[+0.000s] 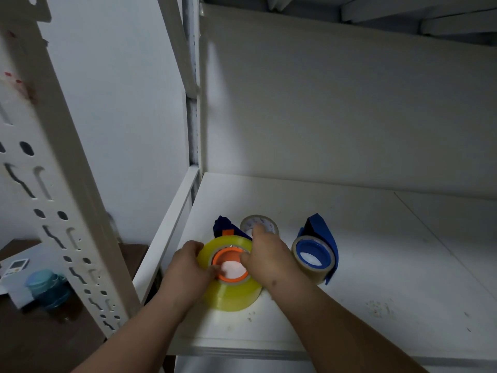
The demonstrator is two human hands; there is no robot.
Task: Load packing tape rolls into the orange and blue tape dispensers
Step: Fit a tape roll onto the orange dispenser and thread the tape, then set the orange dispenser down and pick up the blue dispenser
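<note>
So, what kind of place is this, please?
Probably a storeroom or packing corner: a white metal shelf with a slotted upright, bare walls, and tape rolls such as the yellow tape roll handled on the shelf.

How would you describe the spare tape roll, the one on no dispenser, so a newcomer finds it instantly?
On the white shelf, look just behind the two hands. There a small pale roll stands alone, its core empty, while the yellow roll has an orange hub and the clear roll a blue one.

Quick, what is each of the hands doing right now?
Left hand: closed around the side of the yellow tape roll.
Right hand: gripping the same roll, fingertips at the orange dispenser core.
</note>
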